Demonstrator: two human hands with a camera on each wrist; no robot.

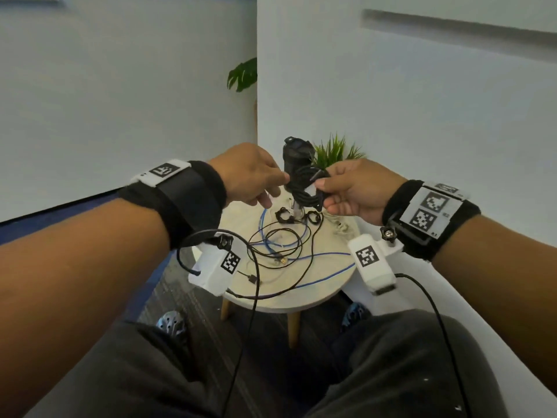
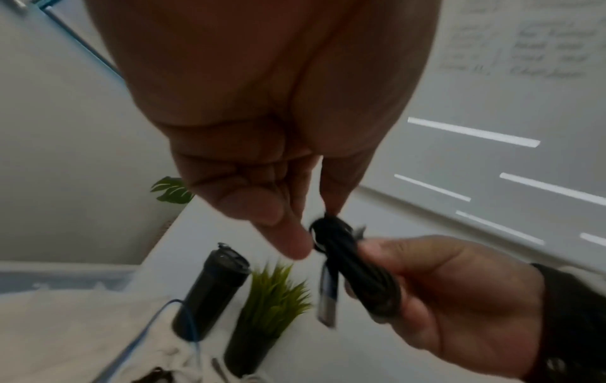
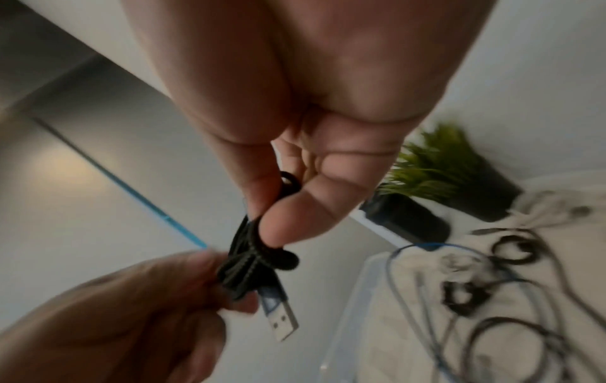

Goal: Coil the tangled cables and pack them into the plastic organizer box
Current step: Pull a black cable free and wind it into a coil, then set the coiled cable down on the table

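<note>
A coiled black cable bundle [image 1: 306, 188] hangs in the air above the small round table [image 1: 304, 304], held between both hands. My right hand [image 1: 321, 191] pinches the bundle [image 3: 252, 254] between thumb and fingers. My left hand [image 1: 281, 184] pinches its other end [image 2: 331, 225] with thumb and fingertip. A USB plug [image 3: 279, 316] dangles from the bundle. On the table lie a loose blue cable [image 1: 325, 254], thin black cables [image 1: 278, 236] and two small black coils [image 1: 284, 214]. A clear plastic box's rim [image 3: 357, 298] shows blurred in the right wrist view.
A black bottle [image 1: 294, 158] and a small green plant [image 1: 334, 152] stand at the table's far side, close behind the hands. A white cable [image 1: 340, 226] lies at the right. Walls close the corner behind; my knees are near the table's front edge.
</note>
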